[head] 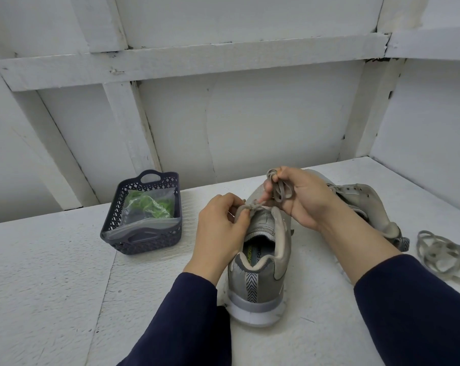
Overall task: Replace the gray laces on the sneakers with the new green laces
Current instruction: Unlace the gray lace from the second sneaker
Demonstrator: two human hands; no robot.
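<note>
A grey sneaker (260, 273) stands on the white table with its heel toward me. My left hand (221, 228) pinches the grey lace (252, 207) at the top eyelets. My right hand (303, 196) holds a bunched loop of the same grey lace above the tongue. A second grey sneaker (366, 202) lies behind my right forearm, partly hidden. A loose grey lace (440, 252) lies in a heap at the right. Green laces (149, 204) sit in a clear plastic bag inside a dark basket (144, 240).
The basket stands to the left of the sneakers on the white table (52, 286). White wall panels with wooden battens close in the back and the right side. Dark blue sleeves cover both my forearms.
</note>
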